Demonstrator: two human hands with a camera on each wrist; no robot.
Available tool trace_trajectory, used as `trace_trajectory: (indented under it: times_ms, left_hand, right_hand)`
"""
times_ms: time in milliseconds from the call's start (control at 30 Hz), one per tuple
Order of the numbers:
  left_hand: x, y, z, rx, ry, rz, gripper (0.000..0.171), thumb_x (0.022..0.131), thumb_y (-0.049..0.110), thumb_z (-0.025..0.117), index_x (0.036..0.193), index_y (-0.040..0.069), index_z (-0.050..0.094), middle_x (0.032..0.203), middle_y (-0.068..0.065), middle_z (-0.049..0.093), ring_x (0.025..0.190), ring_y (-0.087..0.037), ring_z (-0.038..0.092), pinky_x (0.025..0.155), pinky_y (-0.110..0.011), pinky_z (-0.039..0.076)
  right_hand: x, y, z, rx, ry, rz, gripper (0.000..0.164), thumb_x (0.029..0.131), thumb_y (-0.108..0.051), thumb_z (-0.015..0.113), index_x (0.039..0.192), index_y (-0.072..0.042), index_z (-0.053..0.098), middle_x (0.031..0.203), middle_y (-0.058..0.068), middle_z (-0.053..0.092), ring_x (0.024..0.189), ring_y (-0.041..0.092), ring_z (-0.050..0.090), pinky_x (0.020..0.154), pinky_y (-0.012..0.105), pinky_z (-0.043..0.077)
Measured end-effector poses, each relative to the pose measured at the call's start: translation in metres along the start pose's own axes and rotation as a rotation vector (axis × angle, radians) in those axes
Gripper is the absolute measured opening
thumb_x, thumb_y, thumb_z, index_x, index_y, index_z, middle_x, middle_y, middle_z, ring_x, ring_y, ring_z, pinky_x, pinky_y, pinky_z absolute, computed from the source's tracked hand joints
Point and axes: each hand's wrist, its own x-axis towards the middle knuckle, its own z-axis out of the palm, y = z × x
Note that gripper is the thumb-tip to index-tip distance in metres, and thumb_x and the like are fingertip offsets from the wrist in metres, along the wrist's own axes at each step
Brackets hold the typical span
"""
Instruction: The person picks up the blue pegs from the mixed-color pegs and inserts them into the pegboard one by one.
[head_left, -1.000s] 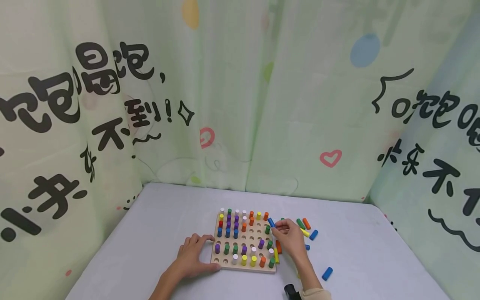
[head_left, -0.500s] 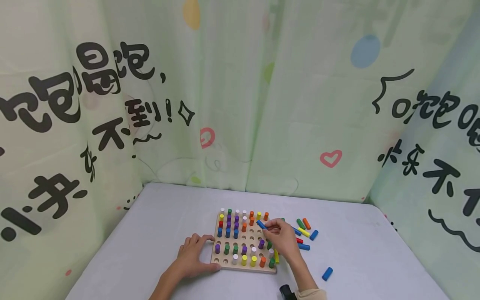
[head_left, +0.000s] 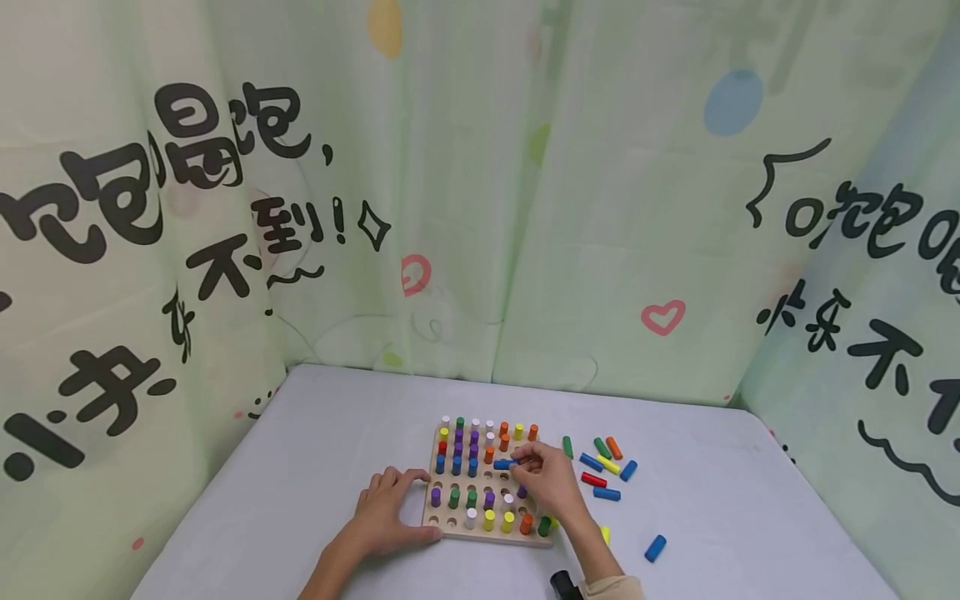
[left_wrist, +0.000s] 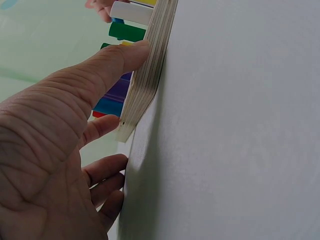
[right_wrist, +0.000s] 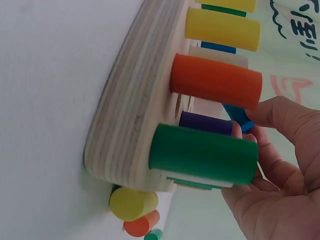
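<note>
A square wooden pegboard (head_left: 495, 537) carries upright coloured pegs in rows, with several bare holes among them. My left hand (head_left: 386, 512) lies spread at the board's left side; its thumb (left_wrist: 135, 54) touches the edge near the front corner and the index finger touches farther back. My right hand (head_left: 551, 479) is over the board's right half, pinching a blue peg (head_left: 504, 464) between thumb and fingers. That peg lies nearly level, pointing left, above the holes. In the right wrist view, green (right_wrist: 205, 152) and orange (right_wrist: 216, 80) pegs partly hide the pinched one.
Loose pegs lie on the white table right of the board, among them a red peg (head_left: 593, 479), a green peg (head_left: 567, 447) and, nearer the front, a blue peg (head_left: 656, 548). A patterned curtain (head_left: 570, 250) surrounds the table.
My right hand has moved left over the board with the blue peg, which has turned from slanted to nearly level. Loose pegs behind the hand have come into view. My left hand stays put.
</note>
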Motion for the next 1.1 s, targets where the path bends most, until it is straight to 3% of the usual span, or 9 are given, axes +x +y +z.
trace_trajectory:
  times_ms: [367,833,1100]
  left_hand:
    - [0.001,0.0,0.0,0.001,-0.003,-0.006,0.081,0.069,0.059,0.089,0.135,0.028,0.055,0.109,-0.002,0.046,0.103,-0.024,0.039,0.089,-0.047,0.038]
    - [0.0,0.003,-0.002,0.008,-0.004,-0.011,0.081,0.069,0.059,0.089,0.136,0.027,0.056,0.109,-0.002,0.047,0.104,-0.024,0.039,0.091,-0.049,0.039]
    - [-0.004,0.004,-0.005,0.0,0.003,0.004,0.078,0.069,0.056,0.09,0.134,0.028,0.056,0.107,-0.002,0.047,0.1,-0.023,0.038,0.086,-0.044,0.037]
  right_hand:
    - [0.003,-0.004,0.008,-0.036,-0.046,-0.07,0.01,0.09,-0.002,0.075,0.099,-0.003,0.071,0.088,0.002,0.064,0.077,0.017,0.055,0.068,0.019,0.048]
    - [0.008,-0.007,0.015,-0.039,-0.076,-0.056,0.017,0.089,-0.007,0.078,0.104,-0.003,0.07,0.09,0.003,0.065,0.078,0.016,0.057,0.071,0.021,0.051]
    - [0.002,-0.008,0.013,-0.014,-0.074,-0.07,0.017,0.09,-0.009,0.078,0.104,-0.005,0.07,0.094,0.003,0.066,0.083,0.015,0.061,0.077,0.023,0.054]
